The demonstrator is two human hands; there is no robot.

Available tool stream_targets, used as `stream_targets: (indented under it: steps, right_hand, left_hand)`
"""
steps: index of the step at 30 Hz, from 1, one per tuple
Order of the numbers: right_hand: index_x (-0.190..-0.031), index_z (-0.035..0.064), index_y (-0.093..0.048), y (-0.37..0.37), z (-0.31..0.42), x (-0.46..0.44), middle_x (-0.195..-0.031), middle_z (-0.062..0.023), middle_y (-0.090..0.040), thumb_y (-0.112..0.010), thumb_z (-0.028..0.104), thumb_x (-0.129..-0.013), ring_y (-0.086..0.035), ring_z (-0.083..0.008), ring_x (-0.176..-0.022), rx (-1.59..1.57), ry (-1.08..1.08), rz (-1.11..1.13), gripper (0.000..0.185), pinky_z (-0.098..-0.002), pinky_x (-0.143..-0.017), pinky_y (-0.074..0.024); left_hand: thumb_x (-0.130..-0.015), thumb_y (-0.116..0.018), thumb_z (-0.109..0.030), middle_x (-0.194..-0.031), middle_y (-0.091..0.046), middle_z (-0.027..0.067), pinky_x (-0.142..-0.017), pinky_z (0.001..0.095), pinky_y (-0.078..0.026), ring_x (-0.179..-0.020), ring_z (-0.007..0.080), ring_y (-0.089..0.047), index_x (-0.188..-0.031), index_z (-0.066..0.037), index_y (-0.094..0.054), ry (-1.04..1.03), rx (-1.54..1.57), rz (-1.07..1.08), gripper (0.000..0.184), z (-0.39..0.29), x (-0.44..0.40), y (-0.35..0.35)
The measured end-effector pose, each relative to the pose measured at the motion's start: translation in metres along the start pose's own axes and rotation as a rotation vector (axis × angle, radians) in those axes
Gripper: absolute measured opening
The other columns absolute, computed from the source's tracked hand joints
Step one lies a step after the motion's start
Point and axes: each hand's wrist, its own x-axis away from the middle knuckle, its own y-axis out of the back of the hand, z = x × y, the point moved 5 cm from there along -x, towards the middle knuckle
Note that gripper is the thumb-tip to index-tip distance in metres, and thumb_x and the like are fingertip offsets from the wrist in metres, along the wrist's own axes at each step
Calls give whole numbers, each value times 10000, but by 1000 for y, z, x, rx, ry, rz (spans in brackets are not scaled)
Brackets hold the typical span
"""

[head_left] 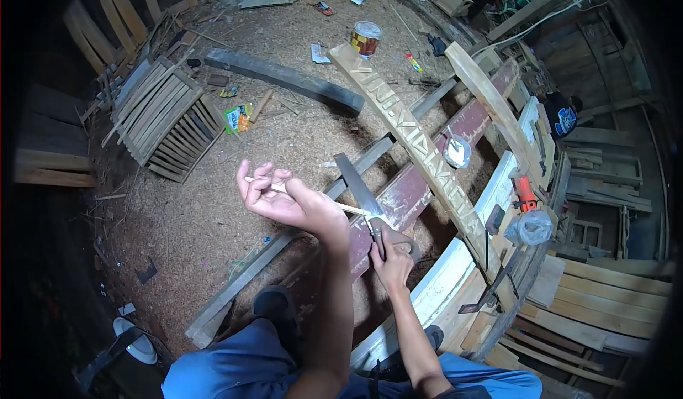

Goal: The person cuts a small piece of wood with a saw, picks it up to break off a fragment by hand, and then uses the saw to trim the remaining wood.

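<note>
Left fingers (243,175) half-curled around 1 thin stick (353,209)

Stick (355,210): matt wood; saw blade (357,185): metal (smooth).

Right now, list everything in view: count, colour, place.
Strip: one, pale, centre
Handsaw: one, grey blade, centre
Dark tool: one, black, centre
Carved plank: one, pale, centre right
Slatted crate: one, brown, left
Tin: one, red and yellow, top
Orange tool: one, orange, right
Stacked boards: several, pale, lower right
Other people: two, red and black clothes, upper right
Anything else: too unclear
Left grip: one, bare, centre, holding strip
Right grip: one, bare, holding dark tool
</note>
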Motion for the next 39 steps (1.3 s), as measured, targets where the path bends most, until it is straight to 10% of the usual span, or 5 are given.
stream_targets:
  steps: [3, 16, 29, 39]
  right_hand:
    - [-1438, 148, -627, -1, 8, 1, -765, -197, -698, -718, 238, -898, -671, -362, -847, 118, 107, -57, 555, -507, -923, -474]
    - [-1440, 66, -605, 18, 4, 8, -1035, -258, -744, -693, 333, -943, -632, -424, -1203, 158, -82, 2, 571, -531, -1096, -354]
    - [-1404, 34, -629, 71, 12, -3, -934, -157, -731, -717, 289, -938, -665, -299, -1001, 92, 32, -203, 538, -483, -1094, -337]
    - [-1273, -25, -700, 289, 127, -22, -1025, -131, -749, -732, 76, -944, -711, -198, -959, -731, 271, 36, 346, -322, -879, -548]
  left_hand:
    - [-852, -427, 154, -1461, -409, 206, -875, 317, -448, -1067, 191, -498, -1108, -69, -406, 0, 32, 16, 341, -4, -1, -9]
    - [-807, -399, 120, -1484, -374, 215, -852, 331, -442, -1044, 214, -518, -1134, -76, -399, 52, 318, 65, 381, -50, 18, -23]
    - [-883, -433, 180, -1489, -378, 159, -818, 304, -460, -1057, 193, -532, -1147, -102, -413, 26, 367, 120, 387, -114, 35, -11]
    - [-873, -480, 209, -1472, -388, 119, -901, 305, -464, -1170, 181, -485, -1171, -102, -446, 139, 349, 167, 432, -151, 32, -16]
